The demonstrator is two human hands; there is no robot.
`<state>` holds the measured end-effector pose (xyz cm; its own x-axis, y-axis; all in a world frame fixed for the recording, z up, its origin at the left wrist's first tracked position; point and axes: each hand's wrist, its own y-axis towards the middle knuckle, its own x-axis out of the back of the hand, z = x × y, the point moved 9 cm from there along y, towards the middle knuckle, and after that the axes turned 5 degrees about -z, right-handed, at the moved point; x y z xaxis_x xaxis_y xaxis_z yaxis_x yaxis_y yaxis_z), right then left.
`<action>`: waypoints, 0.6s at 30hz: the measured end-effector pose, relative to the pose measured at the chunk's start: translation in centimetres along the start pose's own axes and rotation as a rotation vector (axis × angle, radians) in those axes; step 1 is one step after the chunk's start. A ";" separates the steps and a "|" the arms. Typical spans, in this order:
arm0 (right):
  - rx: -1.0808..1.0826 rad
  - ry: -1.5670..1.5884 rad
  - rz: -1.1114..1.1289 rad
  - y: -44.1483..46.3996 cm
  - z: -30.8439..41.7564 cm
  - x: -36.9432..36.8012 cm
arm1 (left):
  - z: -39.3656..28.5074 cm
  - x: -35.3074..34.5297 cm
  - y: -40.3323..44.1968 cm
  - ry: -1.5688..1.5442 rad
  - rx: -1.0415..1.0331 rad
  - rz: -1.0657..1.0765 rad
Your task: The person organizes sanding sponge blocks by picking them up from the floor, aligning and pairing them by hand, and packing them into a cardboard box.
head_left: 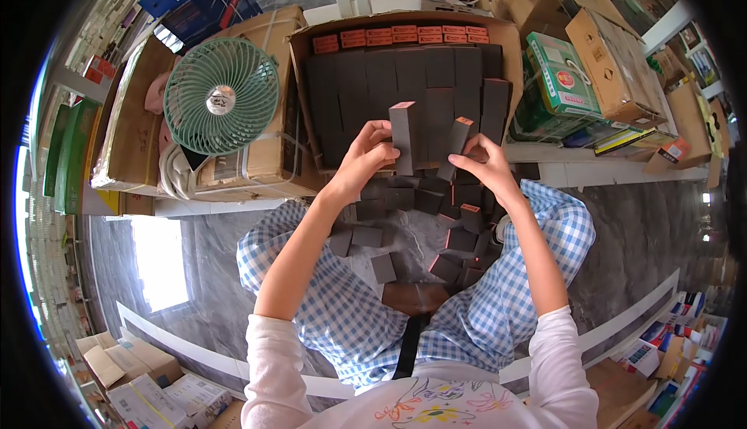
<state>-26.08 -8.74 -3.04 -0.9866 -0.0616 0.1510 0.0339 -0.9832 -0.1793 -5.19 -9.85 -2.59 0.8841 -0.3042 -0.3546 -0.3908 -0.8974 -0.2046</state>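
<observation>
My left hand (369, 155) is closed on a tall black box (404, 139) with a reddish end facing up. Another slim black box (456, 150), orange at its top end, is pinched in my right hand (485, 163). Both boxes are upright, the right one slightly tilted, at the near side of a large cardboard carton (513, 63). Inside the carton, rows of similar black boxes (350, 82) stand packed, with orange-ended boxes (405, 36) along the far wall. Below my hands, several loose black boxes (461, 240) lie on the floor between my legs.
A green fan (222, 96) stands on a cardboard box (264, 170) to the left. Green packages (562, 79) and an open brown carton (611, 63) are at the right. Grey marbled floor (210, 258) surrounds my legs. More cartons (144, 398) sit behind at lower left.
</observation>
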 end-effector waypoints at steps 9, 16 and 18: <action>0.207 0.114 0.064 0.0 0.4 -1.1 | 0.0 -0.1 0.0 0.144 -0.063 0.019; 0.149 0.159 0.174 -0.2 0.4 -2.2 | 0.7 -2.0 -0.5 0.118 -0.040 0.122; 0.218 0.068 0.195 -1.0 1.5 -2.6 | 0.9 -2.1 -0.7 0.152 -0.018 0.170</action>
<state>-23.34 -7.87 -1.80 -0.9663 -0.2483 0.0674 0.2499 -0.9682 0.0156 -7.06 -8.29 -2.54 0.8349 -0.4948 -0.2409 -0.5340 -0.8343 -0.1370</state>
